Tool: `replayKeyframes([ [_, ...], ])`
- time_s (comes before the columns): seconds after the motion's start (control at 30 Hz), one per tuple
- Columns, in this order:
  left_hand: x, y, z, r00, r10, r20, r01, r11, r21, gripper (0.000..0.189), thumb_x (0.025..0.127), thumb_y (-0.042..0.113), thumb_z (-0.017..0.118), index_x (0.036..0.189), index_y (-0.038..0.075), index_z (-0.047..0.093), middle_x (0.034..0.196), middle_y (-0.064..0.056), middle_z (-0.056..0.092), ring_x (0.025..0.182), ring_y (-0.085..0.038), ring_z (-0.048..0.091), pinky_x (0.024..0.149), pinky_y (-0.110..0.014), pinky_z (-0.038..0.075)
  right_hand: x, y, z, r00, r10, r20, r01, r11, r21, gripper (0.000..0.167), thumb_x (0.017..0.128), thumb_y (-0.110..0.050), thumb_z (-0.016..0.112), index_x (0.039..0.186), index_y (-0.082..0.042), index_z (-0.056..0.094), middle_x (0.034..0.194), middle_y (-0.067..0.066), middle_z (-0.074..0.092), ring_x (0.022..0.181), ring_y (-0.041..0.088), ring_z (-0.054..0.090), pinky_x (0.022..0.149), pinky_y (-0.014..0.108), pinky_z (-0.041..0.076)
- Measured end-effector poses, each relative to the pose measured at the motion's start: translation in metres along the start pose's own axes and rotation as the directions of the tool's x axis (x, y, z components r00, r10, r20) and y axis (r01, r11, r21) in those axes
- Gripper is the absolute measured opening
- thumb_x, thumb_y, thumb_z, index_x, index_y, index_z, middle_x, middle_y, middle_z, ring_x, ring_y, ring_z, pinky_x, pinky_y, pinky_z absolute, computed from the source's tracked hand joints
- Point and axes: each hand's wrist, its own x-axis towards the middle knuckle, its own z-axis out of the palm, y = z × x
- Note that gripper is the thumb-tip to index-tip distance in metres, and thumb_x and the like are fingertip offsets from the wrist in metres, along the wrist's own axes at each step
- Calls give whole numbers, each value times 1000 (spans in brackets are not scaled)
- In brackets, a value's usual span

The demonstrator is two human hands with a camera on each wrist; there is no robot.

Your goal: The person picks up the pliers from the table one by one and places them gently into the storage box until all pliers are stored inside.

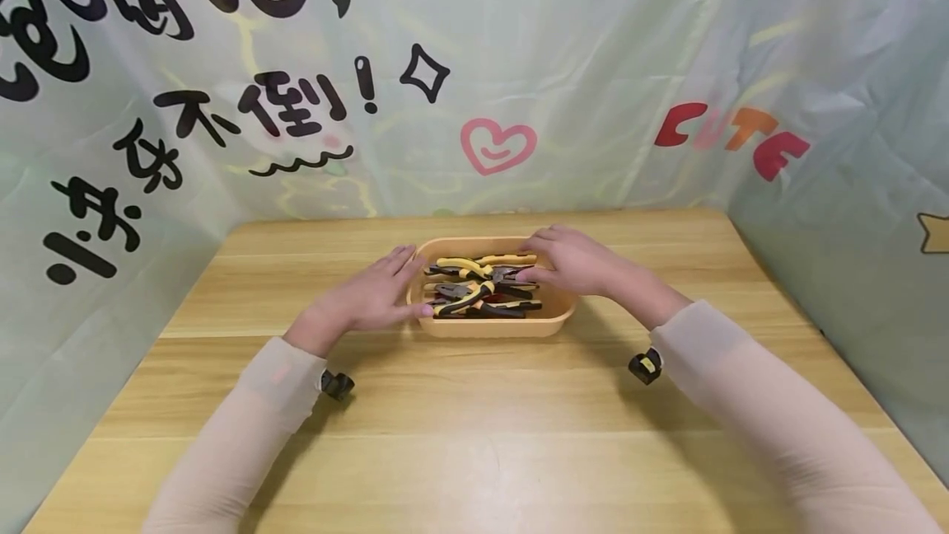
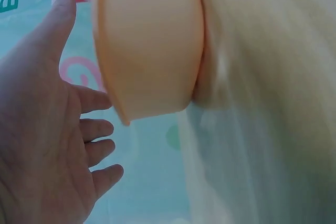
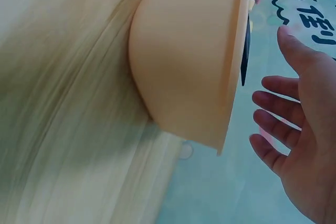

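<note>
An orange-beige plastic bin [image 1: 489, 328] holds several pliers [image 1: 469, 302] with yellow and black handles, piled across one another. My left hand [image 1: 374, 291] lies along the bin's left end, its thumb at the front corner and its fingers at the rim. Over the right part of the bin hovers my right hand [image 1: 574, 260], thumb and fingers loosely bent above the plier jaws. From the left wrist, the left hand [image 2: 39, 114] appears with fingers spread beside the bin wall [image 2: 149, 45]. The right wrist view has the right hand [image 3: 310, 114] relaxed, apart from the bin [image 3: 189, 56], gripping nothing.
The bin stands near the back of a wooden table [image 1: 482, 402]. Behind and beside the table hang pale green cloth walls [image 1: 593, 64] with printed lettering and a pink heart [image 1: 498, 147]. A small black camera [image 1: 645, 366] sits at the right wrist, another [image 1: 338, 386] at the left.
</note>
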Motion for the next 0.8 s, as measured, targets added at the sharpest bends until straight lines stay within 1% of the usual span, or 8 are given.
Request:
replayKeyframes([
  [0.13,-3,-5,-5,1000,-19,-8,19,1000,0,98,91,76,33,157,7,13,162,-16,-1,148,-34,0,118,-48,11,-6,5,1,1000,4,-16,-4,1000,-13,60,95,-52,58,132,-5,59,131,13,58,126,34,48,110,50,31],
  [0.3,-4,-11,-7,999,11,-51,-10,1000,25,91,93,73,35,157,10,19,162,-16,6,148,-37,3,117,-51,11,-13,13,1,999,36,-28,-36,999,-11,67,94,-56,55,138,-5,54,137,15,52,130,37,43,110,55,28],
  [0.43,-3,-14,-12,996,24,-85,-21,999,37,87,94,69,38,156,10,23,161,-19,10,147,-39,6,116,-55,13,-21,19,0,996,63,-56,-63,998,-13,71,93,-57,58,142,-6,49,141,17,47,132,40,39,109,58,27],
  [0.5,-2,-16,-13,996,19,-90,-15,999,44,86,95,68,38,156,10,23,161,-18,10,147,-39,6,116,-56,13,-25,23,0,995,73,-63,-74,997,-14,71,92,-56,59,143,-7,47,143,18,44,133,41,37,109,60,26],
  [0.67,-2,-20,-17,995,-2,-102,8,998,64,85,95,67,39,157,12,21,161,-18,10,147,-39,6,116,-57,11,-38,35,3,994,89,-59,-91,995,-26,74,94,-55,57,148,-8,40,149,20,37,136,43,32,106,65,24],
  [0.8,-3,-25,-18,993,-21,-116,29,997,66,85,94,68,40,157,12,23,161,-19,12,147,-40,8,115,-58,11,-48,45,5,993,102,-64,-105,993,-51,74,95,-53,57,151,-9,36,151,20,33,137,45,29,104,69,24],
])
